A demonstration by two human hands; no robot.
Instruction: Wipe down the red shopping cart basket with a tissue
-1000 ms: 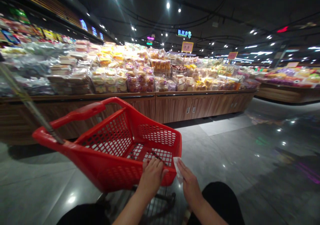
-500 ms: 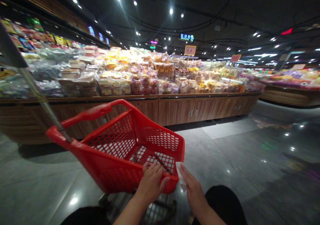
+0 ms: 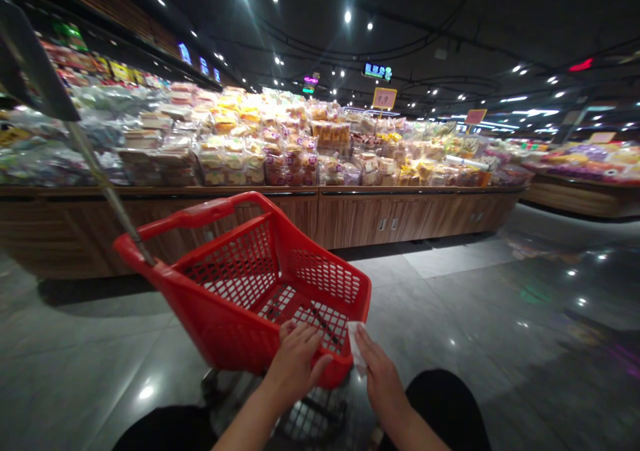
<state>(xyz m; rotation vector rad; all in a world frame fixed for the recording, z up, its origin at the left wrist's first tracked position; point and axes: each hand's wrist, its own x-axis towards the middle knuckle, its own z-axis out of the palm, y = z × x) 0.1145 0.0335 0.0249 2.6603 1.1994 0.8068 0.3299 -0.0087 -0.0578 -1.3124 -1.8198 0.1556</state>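
A red plastic shopping cart [image 3: 235, 334] stands in front of me, its basket holding no goods. Over the near rim of the basket, close to its front corner, my left hand [image 3: 296, 357] is hooked, fingers inside and thumb on the outer side. A white tissue [image 3: 356, 345] is under the fingers of my right hand [image 3: 381, 371], which presses it against the cart's front end. The palm side of that hand is hidden. A long pole with a dark grip [image 3: 45, 64] rises from the cart's handle corner at the left.
Behind the cart runs a long wooden display counter [image 3: 370, 219] piled with bagged baked goods [image 3: 290, 147]. A price sign [image 3: 385, 98] stands above them. Another display [image 3: 590, 191] is at the far right. Grey tiled floor [image 3: 450, 317] stretches to the right. My dark-clad knees flank my hands.
The cart's handle end and the pole have shifted right in view. My left hand has slid slightly left along the rim; my right hand with the tissue has moved a little left.
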